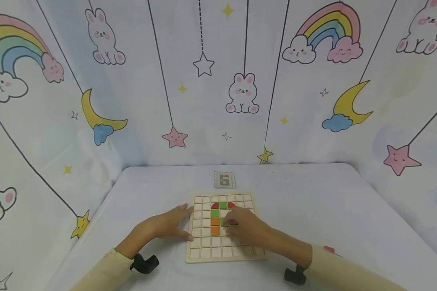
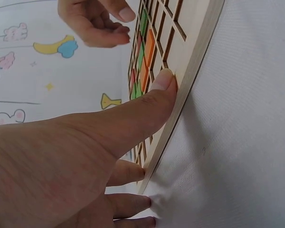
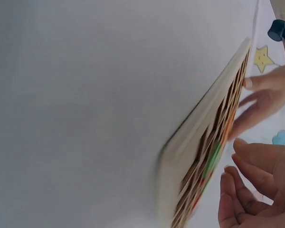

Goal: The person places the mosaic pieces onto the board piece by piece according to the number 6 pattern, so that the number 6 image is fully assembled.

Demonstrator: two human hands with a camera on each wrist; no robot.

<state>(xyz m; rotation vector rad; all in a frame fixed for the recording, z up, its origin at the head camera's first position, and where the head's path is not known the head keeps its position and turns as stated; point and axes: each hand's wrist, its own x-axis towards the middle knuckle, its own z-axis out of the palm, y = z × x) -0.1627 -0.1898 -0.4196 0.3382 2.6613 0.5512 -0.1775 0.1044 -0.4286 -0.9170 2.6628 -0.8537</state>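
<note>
A square wooden grid board [image 1: 201, 254] lies on the white table, with coloured tiles in some of its cells. Two orange tiles [image 1: 215, 230] sit below a green tile [image 1: 215, 213]; another green tile [image 1: 223, 205] is in the upper row between red rounded tiles [image 1: 215, 206]. At the board's left edge rests my left hand [image 1: 170, 223], thumb and fingers spread along the rim. My right hand [image 1: 248, 227] is over the middle of the board with loosely bent fingers, covering some cells. In the right wrist view, nothing shows between its thumb [image 3: 249, 151] and fingers.
Behind the board lies a small gridded card [image 1: 224, 180] with a coloured pattern. A small red thing [image 1: 329, 249] peeks out beside the right sleeve. Black wrist cameras [image 1: 145, 264] sit on both wrists, and a printed cloth [image 1: 211, 113] hangs at the back.
</note>
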